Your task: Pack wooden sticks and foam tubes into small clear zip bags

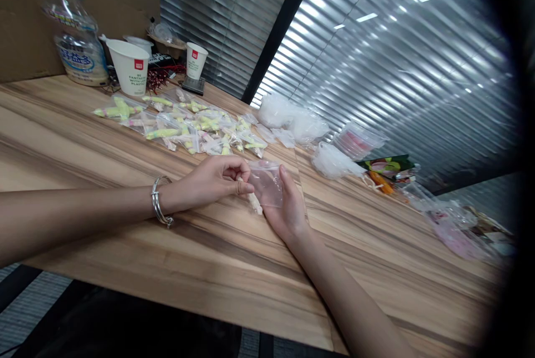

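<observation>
Pinched between the thumb and fingers of my left hand (pixel 223 179) is a small, pale cream-coloured slender piece (pixel 254 202), slanting down to the right. What exactly it is I cannot make out. My right hand (pixel 289 204) holds a small clear zip bag (pixel 267 184) upright by its side, thumb at the bag's right edge. The pale piece is just left of the bag and overlaps its lower left part in view; no contents show clearly in the bag. Beyond both hands lies a spread of small clear bags (pixel 204 124) with yellow-green and pinkish slender pieces inside.
At the back left stand a plastic bottle (pixel 77 48) with a white lid and two paper cups, one larger (pixel 129 68), one smaller (pixel 195 61). Crumpled clear plastic bags (pixel 292 118) line the window blinds. Farther right lie an orange item (pixel 380 182) and more plastic packaging (pixel 455 230).
</observation>
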Available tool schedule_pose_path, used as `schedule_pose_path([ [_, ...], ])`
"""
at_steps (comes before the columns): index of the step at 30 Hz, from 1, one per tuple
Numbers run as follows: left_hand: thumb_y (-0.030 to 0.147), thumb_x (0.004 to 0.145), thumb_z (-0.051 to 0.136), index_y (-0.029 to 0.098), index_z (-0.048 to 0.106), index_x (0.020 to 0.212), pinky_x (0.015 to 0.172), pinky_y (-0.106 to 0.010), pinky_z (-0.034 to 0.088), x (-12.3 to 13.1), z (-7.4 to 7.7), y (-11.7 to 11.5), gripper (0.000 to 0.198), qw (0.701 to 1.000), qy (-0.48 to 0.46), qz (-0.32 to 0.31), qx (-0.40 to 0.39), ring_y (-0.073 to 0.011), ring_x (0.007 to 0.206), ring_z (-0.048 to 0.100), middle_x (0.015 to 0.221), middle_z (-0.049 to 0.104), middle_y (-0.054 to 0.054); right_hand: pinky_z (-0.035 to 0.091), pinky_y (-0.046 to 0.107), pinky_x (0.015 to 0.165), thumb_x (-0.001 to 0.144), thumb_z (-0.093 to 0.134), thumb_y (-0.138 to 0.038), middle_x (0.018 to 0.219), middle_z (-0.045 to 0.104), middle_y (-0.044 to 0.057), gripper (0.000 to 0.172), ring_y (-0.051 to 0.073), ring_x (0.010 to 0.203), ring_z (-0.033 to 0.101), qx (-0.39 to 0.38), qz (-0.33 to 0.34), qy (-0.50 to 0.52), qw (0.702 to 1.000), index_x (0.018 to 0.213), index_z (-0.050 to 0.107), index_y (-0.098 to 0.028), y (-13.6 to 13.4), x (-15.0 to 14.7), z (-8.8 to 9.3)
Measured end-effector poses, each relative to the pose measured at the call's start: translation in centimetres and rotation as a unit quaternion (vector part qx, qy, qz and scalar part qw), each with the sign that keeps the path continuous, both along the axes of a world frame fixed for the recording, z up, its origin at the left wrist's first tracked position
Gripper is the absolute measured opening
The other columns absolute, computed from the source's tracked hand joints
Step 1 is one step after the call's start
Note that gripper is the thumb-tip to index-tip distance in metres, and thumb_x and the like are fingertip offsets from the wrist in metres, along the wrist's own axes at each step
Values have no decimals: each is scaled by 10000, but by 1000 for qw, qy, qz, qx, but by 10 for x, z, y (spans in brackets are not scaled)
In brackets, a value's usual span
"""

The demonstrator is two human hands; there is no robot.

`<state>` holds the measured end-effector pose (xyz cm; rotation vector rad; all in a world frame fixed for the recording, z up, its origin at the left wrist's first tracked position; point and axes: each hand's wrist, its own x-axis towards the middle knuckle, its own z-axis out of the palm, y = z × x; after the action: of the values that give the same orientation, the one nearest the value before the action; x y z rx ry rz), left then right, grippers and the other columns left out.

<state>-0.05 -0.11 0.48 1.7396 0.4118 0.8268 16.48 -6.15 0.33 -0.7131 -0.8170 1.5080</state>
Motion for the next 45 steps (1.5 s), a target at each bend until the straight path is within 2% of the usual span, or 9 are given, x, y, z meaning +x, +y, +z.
schedule_pose_path([
  [11,352,752,671,143,561,754,724,-269,472,0,0,1,236,1000,-8,18,-20,-142,773,569,794,567,-14,439,308,973,887,483,-414,1017,692,59,333,179,980,639,4,-21,-14,1000,969,684,-161,0,0,0],
  [36,386,751,674,152,538,748,575,-225,454,0,0,-2,271,999,-13,0,-40,-121,640,550,720,559,-9,465,315,914,873,489,-437,967,700,42,328,185,933,644,5,-23,-39,999,951,681,-182,0,-2,1],
  [45,348,757,669,185,505,811,495,-187,419,-1,2,-2,237,994,-37,72,-80,-96,570,525,642,503,38,435,356,968,864,506,-409,1003,695,37,285,201,1009,619,18,-21,-34,999,954,674,-196,-1,-4,4],
])
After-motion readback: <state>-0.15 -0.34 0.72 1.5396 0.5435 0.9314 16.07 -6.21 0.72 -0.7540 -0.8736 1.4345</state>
